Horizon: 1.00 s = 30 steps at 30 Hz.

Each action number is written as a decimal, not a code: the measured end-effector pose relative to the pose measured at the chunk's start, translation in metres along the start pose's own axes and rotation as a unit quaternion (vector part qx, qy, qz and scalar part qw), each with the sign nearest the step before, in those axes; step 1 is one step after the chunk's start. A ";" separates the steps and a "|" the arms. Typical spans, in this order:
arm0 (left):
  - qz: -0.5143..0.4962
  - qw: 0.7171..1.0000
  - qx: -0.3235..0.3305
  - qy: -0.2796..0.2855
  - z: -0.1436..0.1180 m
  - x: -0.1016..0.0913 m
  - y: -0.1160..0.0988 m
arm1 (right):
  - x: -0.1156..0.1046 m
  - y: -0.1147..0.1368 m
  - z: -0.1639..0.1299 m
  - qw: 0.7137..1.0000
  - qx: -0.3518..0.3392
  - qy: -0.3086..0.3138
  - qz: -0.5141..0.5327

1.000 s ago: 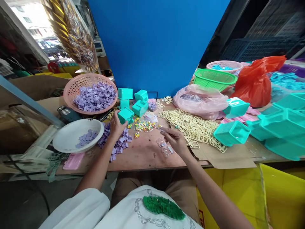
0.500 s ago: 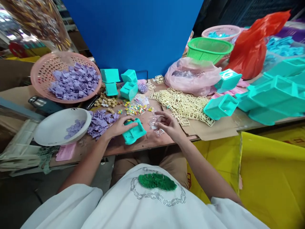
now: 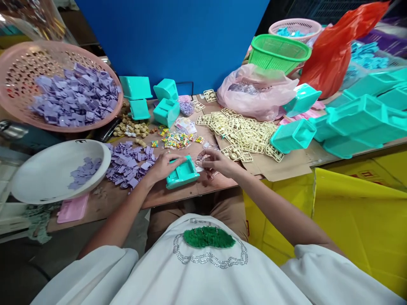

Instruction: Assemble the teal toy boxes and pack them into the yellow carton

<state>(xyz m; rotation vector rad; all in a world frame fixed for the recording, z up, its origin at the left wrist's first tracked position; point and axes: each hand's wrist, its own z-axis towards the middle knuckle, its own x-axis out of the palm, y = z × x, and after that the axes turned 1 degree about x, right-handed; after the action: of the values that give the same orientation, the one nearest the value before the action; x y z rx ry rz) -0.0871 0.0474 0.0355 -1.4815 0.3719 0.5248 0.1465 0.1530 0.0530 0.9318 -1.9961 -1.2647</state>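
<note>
Far left sits a white bowl (image 3: 47, 169) with a few purple bits, a loose pile of purple pieces (image 3: 129, 163) next to it. Centre frame, the left hand (image 3: 163, 165) is clamped on a teal plastic box (image 3: 182, 173) lying on the table (image 3: 178, 195). Just right, the right hand (image 3: 218, 162) pinches a small clear plastic piece (image 3: 201, 161). Cream frames (image 3: 244, 133) sprawl behind.

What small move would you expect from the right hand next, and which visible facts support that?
Probably bringing the clear plastic piece leftward onto the teal box: the left hand steadies that box on the table, and the right hand pinches the piece just beside it.
</note>
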 end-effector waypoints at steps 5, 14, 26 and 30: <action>0.008 1.000 0.001 0.025 0.004 -0.002 -0.002 | -0.004 0.002 0.007 0.999 0.027 0.008 -0.020; 0.046 0.998 0.004 0.031 0.013 0.002 -0.017 | -0.006 0.006 0.011 0.998 0.049 0.026 0.001; 0.000 0.999 -0.040 0.027 0.009 0.004 -0.010 | 0.003 -0.001 0.008 0.999 0.022 0.035 0.009; 0.000 0.999 -0.050 0.017 0.008 0.006 -0.010 | 0.006 -0.010 0.008 0.994 0.041 0.064 0.073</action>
<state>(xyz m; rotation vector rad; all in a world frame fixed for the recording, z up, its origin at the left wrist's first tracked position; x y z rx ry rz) -0.0773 0.0554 0.0415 -1.5893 0.3760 0.5253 0.1398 0.1495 0.0420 0.8656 -1.9890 -1.0234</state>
